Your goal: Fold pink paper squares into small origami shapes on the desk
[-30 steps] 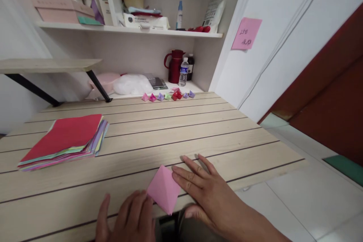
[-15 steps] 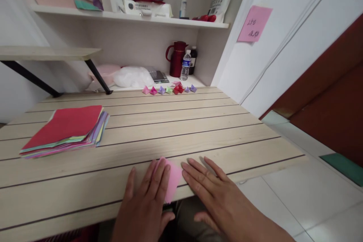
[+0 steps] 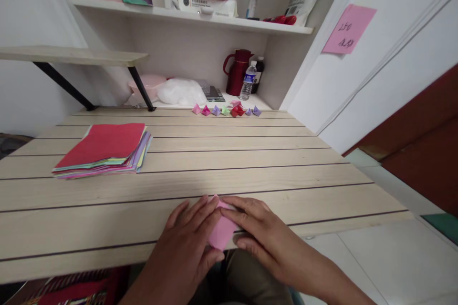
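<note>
A small folded piece of pink paper [image 3: 222, 232] lies near the front edge of the table, between my hands. My left hand [image 3: 189, 233] covers its left side, fingers on top and the thumb at its lower corner, gripping it. From the right, the fingers of my right hand [image 3: 257, 228] rest on its upper right edge, with the thumb bent in near its right side, so this hand grips it too. Fingertips hide the paper's upper edges. Further left sits a stack of square coloured paper [image 3: 103, 145], red sheet on top.
Several small folded paper pieces [image 3: 225, 111] stand in a row at the table's back edge. Behind them are a dark red jug [image 3: 238, 74], a water bottle [image 3: 247, 82] and a white plastic bag [image 3: 182, 92]. A raised wooden shelf [image 3: 71, 55] stands at back left.
My right hand has moved left onto the pink paper, and its fingers have bent. My left thumb has come to the paper's lower corner. The view has shifted, moving the scene rightward.
</note>
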Demonstrator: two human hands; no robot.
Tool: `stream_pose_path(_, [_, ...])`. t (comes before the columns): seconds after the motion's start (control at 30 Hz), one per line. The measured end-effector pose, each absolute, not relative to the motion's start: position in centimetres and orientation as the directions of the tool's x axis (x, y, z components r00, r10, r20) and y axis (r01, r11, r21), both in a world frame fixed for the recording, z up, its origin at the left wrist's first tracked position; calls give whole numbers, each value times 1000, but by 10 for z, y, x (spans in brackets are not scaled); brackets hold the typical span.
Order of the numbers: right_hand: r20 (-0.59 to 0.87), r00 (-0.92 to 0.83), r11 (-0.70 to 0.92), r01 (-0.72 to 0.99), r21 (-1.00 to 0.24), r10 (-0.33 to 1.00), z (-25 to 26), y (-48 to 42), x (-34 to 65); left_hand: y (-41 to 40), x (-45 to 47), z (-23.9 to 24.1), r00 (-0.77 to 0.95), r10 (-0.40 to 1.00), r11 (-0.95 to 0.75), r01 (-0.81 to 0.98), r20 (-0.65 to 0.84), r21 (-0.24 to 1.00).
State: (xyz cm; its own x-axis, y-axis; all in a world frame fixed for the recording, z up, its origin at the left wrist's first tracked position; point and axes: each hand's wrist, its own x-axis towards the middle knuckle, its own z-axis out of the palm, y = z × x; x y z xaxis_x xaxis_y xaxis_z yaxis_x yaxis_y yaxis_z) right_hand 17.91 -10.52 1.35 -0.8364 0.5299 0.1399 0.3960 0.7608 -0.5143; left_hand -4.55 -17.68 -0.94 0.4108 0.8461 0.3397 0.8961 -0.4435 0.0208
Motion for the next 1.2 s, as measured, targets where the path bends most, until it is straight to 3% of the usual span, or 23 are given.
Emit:
stream_pose_path(0.27, [173, -848, 780, 357, -513, 502, 16, -91, 172, -174, -57, 2, 357, 928, -371, 848, 109, 377])
stream_pose_path(0.47, [199, -836, 764, 335, -552, 511, 14, -90, 171, -168, -65, 6, 285, 954, -292, 808, 94, 512])
stream_pose_path(0.77, [201, -819, 730, 333, -597, 538, 23, -92, 171, -157, -56, 4, 238, 909, -378, 814, 341, 440])
stream_pose_path(1.03, [268, -715, 726, 466, -506, 646, 13, -98, 153, -157, -53, 2, 235, 887, -396, 832, 398, 390])
stream_pose_path(1.2, [284, -695, 707, 448, -547, 661, 11, -97, 152, -160, -56, -1, 225, 858, -405, 850, 461, 338])
